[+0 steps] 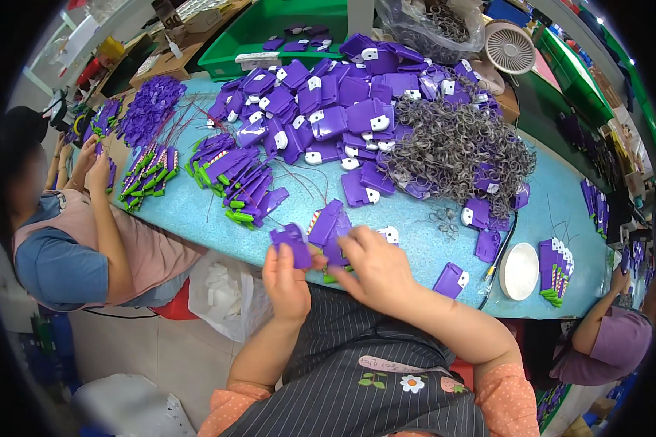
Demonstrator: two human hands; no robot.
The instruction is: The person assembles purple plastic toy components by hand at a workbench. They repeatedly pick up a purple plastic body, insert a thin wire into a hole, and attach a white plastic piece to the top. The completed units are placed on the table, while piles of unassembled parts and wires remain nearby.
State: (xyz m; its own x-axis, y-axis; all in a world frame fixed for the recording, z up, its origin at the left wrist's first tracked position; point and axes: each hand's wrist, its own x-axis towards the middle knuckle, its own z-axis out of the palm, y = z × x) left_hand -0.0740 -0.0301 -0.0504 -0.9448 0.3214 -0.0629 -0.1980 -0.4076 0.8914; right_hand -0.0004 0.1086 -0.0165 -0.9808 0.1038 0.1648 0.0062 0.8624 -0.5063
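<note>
My left hand [286, 285] is closed on a purple plastic shell [293, 244], held upright between thumb and fingers just above the table's near edge. Beside it, my right hand [375, 268] has its fingers bent inward and the fingertips together; what they pinch, if anything, is hidden. A purple piece with a striped strip [326, 220] lies just beyond the right fingertips. Green ends show under that hand. Farther off is a big heap of purple shells with white ends [328, 120]. To its right lies a tangled pile of grey curly rings [463, 142].
Left of centre are stacked purple pieces with green ends [237, 182]. A white bowl [519, 271] and a black cable [509, 237] lie at right. Behind stand a green bin [229, 44] and a fan [509, 47]. Co-workers sit left [73, 247] and right [608, 342].
</note>
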